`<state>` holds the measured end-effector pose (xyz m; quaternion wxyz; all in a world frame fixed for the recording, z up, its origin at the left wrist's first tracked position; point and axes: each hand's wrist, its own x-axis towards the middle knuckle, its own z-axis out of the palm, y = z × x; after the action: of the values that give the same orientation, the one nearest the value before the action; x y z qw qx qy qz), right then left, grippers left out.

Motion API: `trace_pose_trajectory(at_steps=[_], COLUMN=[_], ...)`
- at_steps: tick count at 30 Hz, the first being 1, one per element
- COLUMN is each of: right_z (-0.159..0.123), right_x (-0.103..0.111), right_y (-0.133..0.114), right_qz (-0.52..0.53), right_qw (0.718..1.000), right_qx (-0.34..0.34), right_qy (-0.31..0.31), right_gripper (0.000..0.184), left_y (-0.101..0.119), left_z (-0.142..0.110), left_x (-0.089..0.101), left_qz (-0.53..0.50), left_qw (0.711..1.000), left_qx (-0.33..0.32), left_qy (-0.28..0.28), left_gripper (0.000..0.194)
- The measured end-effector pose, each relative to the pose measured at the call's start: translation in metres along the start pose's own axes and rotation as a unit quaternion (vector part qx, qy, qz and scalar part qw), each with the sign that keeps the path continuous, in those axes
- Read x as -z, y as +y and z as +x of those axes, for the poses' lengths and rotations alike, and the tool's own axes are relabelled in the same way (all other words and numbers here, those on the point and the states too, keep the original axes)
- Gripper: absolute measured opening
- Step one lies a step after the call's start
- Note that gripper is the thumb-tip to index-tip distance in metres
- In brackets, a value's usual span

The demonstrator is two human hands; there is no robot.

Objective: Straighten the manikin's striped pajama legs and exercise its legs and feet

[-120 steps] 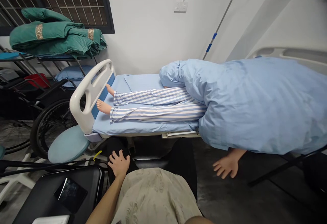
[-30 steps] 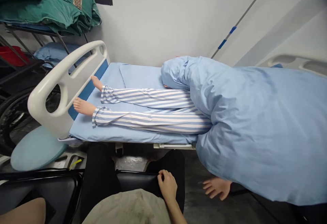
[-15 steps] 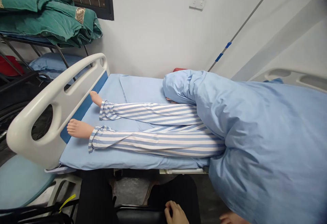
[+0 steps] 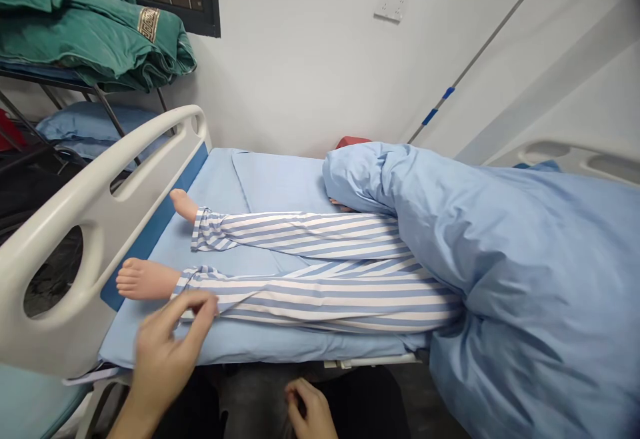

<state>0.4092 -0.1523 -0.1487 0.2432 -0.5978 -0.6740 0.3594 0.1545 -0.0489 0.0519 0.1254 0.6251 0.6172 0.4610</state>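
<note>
A manikin's legs in blue-and-white striped trousers (image 4: 320, 299) lie on a bed with a light blue sheet (image 4: 280, 182). The near bare foot (image 4: 147, 279) points toward the footboard, and the far foot (image 4: 183, 204) is beyond it. My left hand (image 4: 167, 342) is over the near trouser cuff, fingers bent and thumb a little apart from them; whether it touches the cloth is unclear. Low at the bed's near side, my right hand (image 4: 313, 409) is loosely curled by my dark-clothed thigh, nothing visible in it. A blue quilt (image 4: 520, 245) covers the manikin's upper part.
The white footboard (image 4: 100, 179) rises at the left. Behind it, green folded bedding (image 4: 95, 39) is piled on a metal rack. An IV pole (image 4: 480, 52) leans in view along the wall at the right. A pale green round seat (image 4: 35, 399) stands lower left.
My left hand has come into view from below, up to the near trouser cuff. My right hand appears further left, still curled. The view has shifted closer to the bed.
</note>
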Motion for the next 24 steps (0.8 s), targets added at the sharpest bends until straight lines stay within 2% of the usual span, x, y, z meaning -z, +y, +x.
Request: trace_pose_trajectory(at_steps=[2,4,6,8,12,14,17,21,24], right_z=[0.025,0.047,0.064,0.078,0.104,0.119,0.15,0.216,0.282], right_x=[0.003,0.007,0.01,0.013,0.02,0.023,0.024,0.016,0.001], right_y=[-0.043,-0.08,-0.105,-0.122,-0.146,-0.157,-0.175,-0.204,-0.235], right_qz=[0.012,0.022,0.03,0.032,0.02,0.013,-0.001,-0.056,-0.114], right_qw=[0.999,0.996,0.992,0.986,0.979,0.975,0.969,0.968,0.966], right_qx=[0.039,0.082,0.125,0.161,0.202,0.221,0.242,0.241,0.232], right_qy=[-0.004,-0.008,-0.011,-0.014,-0.023,-0.032,-0.042,-0.035,-0.008], right_gripper=[0.018,0.018,0.019,0.02,0.02,0.018,0.018,0.024,0.045], left_y=[-0.034,-0.072,-0.104,-0.121,-0.12,-0.116,-0.117,-0.122,-0.121], left_z=[0.013,0.022,0.022,0.016,-0.005,-0.013,-0.019,-0.019,-0.018], left_x=[-0.02,-0.04,-0.055,-0.064,-0.068,-0.07,-0.076,-0.084,-0.086], left_qz=[0.049,0.135,0.223,0.279,0.33,0.341,0.347,0.336,0.331], left_qw=[0.997,0.985,0.96,0.936,0.916,0.915,0.921,0.929,0.934], left_qx=[-0.014,-0.062,-0.124,-0.175,-0.193,-0.181,-0.162,-0.155,-0.134], left_qy=[-0.053,-0.091,-0.112,-0.125,-0.12,-0.113,-0.072,-0.014,-0.011], left_gripper=[0.017,0.02,0.023,0.023,0.022,0.02,0.017,0.016,0.016])
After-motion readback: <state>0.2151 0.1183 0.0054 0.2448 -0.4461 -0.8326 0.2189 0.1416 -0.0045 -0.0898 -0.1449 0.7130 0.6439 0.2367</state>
